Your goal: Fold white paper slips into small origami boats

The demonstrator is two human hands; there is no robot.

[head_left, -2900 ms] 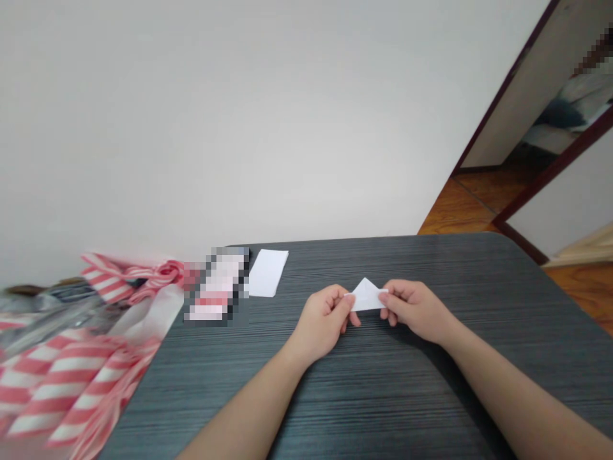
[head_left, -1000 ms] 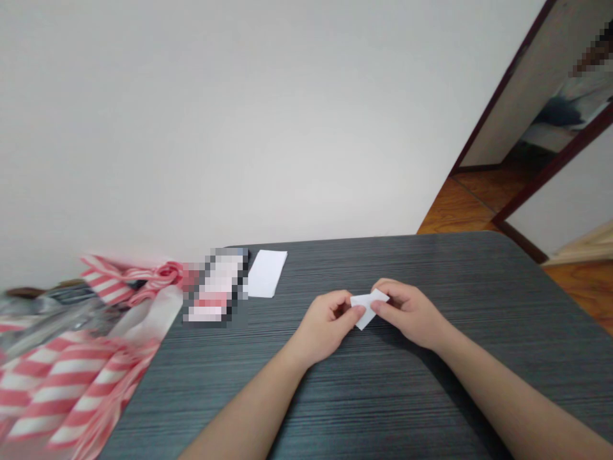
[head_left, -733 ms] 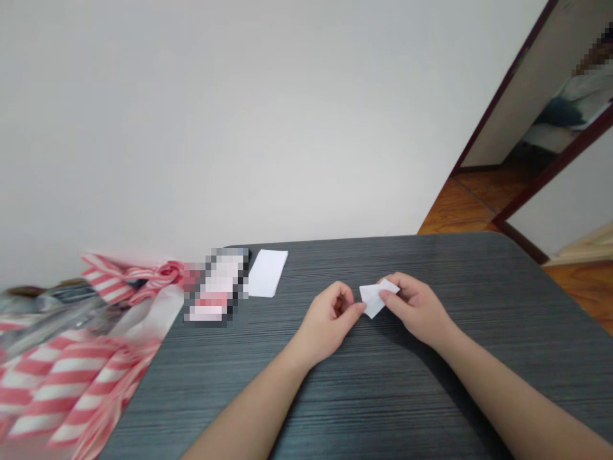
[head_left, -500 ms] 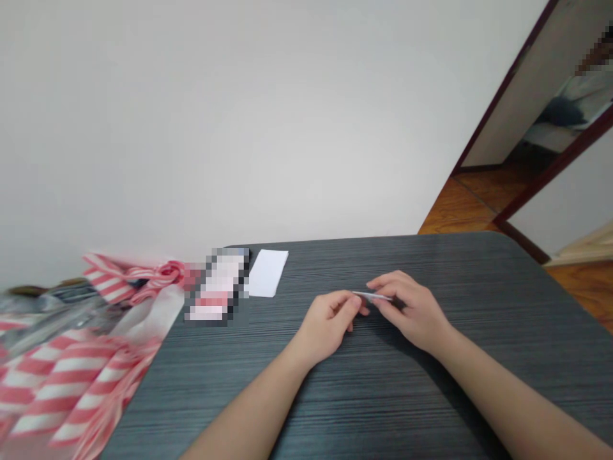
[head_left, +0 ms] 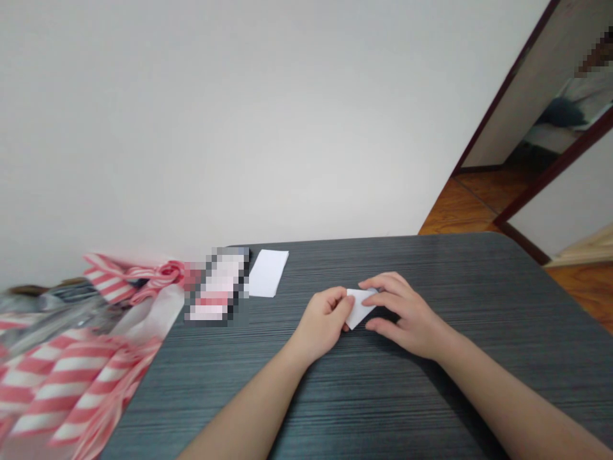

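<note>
Hidden behind the fingers of the left hand (head_left: 322,321) and under the right hand (head_left: 407,313): much of a folded white paper (head_left: 358,308), its full outline impossible to tell. Pixelated past reading: a pink-and-white block (head_left: 218,284) on the dark table (head_left: 383,396), and a patch (head_left: 594,56) beyond the doorway (head_left: 483,191). Blurred and cut off by the left and bottom edges: pink-and-white striped wrapping (head_left: 71,383). Too blurred to name: a grey, glossy heap (head_left: 52,306). Cut off below: both forearms (head_left: 239,415).

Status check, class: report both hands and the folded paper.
Folded white paper between hands. Left hand touching its edge; right hand fingers on top. White sheet apart, on dark table.
</note>
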